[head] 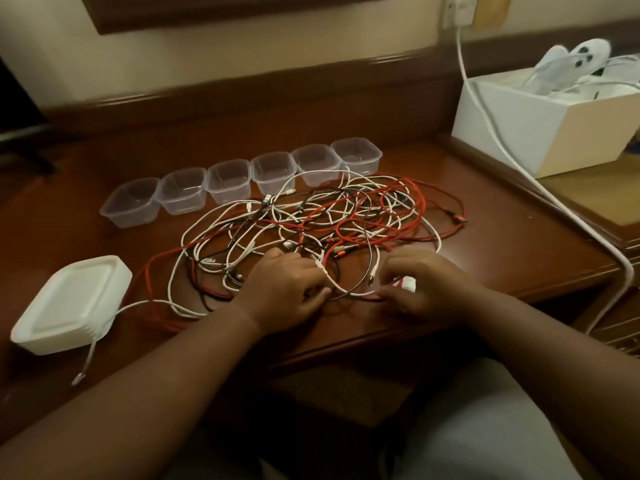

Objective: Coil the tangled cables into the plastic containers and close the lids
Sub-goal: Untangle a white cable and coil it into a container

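A tangle of white, red and black cables [322, 220] is spread over the middle of the brown wooden desk [502, 237]. Behind it stands a row of several clear plastic containers [228, 181], all open and holding nothing. A stack of white lids [72, 303] sits at the front left. My left hand [280, 289] lies on the near edge of the tangle with curled fingers on a white cable. My right hand [426, 282] pinches a white plug [409, 283] and its white cable at the front of the pile.
A white box [540, 119] with white items in it stands at the back right. A thick white cord [540, 181] runs from the wall outlet across the desk's right edge and down. One loose white cable end [86, 362] hangs off the front left.
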Motion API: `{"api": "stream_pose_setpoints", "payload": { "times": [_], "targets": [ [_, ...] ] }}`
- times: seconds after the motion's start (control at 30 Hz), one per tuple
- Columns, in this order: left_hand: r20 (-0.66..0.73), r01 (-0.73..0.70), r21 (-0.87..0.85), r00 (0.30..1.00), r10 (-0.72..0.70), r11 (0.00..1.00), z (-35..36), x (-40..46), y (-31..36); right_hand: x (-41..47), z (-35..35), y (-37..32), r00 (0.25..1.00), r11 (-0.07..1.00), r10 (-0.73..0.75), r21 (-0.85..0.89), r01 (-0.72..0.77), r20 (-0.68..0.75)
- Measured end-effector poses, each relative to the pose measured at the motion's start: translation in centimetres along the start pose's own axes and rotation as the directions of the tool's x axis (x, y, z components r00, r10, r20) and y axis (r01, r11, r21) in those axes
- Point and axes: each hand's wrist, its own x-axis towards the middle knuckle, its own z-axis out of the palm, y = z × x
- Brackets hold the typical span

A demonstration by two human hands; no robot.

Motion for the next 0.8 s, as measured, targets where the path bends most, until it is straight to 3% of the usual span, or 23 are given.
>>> {"api": "stream_pose_setpoints", "payload": {
  "times": [0.13,0.27,0.43,0.57,0.63,0.73,0.77,0.8],
  "targets": [
    [-0.008,0.140,-0.181,0.990,-0.144,0.973,-1.3,0.7,0.5,1.0,-1.3,-1.2,0.987,0.965,0.124,0.246,-0.096,-0.102],
    [0.129,0.127,-0.191,0.986,-0.103,0.973,-2.1,1.8,1.0,3.0,-2.2,-2.1,0.952,0.863,0.252,0.486,-0.139,-0.174],
    [0.060,0.196,-0.339,0.980,-0.187,0.920,-2.2,3.3,1.8,4.4,-2.6,-2.7,0.934,0.814,0.295,0.565,-0.135,-0.200],
    [0.102,0.221,-0.478,0.975,-0.196,0.850,-2.3,4.7,2.6,4.7,-2.5,-3.2,0.899,0.764,0.356,0.633,-0.124,-0.254],
    [0.106,0.316,-0.646,0.938,-0.329,0.694,-2.8,5.1,3.3,4.5,-2.3,-3.0,0.811,0.736,0.456,0.667,-0.112,-0.367],
    [0.156,0.389,-0.873,0.795,-0.585,0.295,-4.2,5.8,4.4,3.6,-1.9,-2.4,0.574,0.787,0.584,0.572,-0.230,-0.574],
    [0.201,0.389,-0.906,0.743,-0.638,0.168,-4.6,6.1,4.5,3.2,-2.0,-2.5,0.540,0.819,0.561,0.515,-0.252,-0.628],
    [0.244,0.381,-0.923,0.703,-0.668,0.063,-4.9,6.4,4.5,3.0,-1.9,-2.5,0.559,0.850,0.516,0.466,-0.244,-0.649]
  ]
}}
